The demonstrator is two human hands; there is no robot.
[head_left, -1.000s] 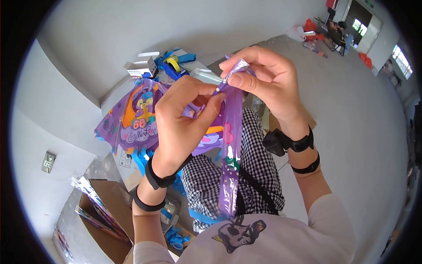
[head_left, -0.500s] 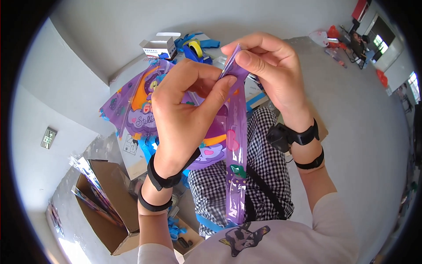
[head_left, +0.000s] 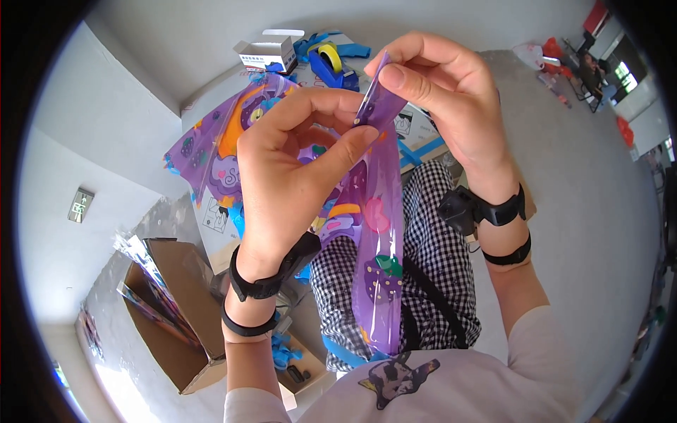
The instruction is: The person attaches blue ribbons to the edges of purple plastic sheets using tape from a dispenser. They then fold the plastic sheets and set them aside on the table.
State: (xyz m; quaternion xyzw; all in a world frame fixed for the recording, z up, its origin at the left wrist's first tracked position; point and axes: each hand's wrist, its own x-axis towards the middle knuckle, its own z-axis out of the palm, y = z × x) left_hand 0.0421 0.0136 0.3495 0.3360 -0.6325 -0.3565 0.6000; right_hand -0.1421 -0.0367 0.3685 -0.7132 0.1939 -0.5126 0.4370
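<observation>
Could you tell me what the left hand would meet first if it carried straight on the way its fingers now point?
Most likely the purple printed bag: the left hand points its fingertips rightward and they already pinch its top edge, with the right hand just beyond. Depth is hard to judge.

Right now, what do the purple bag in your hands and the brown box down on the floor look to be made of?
The purple bag looks like thin glossy plastic film: light glints off it, it hangs limp, and it seems partly see-through. The left hand and right hand pinch its top edge. The brown box looks like matte corrugated cardboard, with open flaps and dull, plain surfaces, though the fluting itself is too small to see.
</observation>
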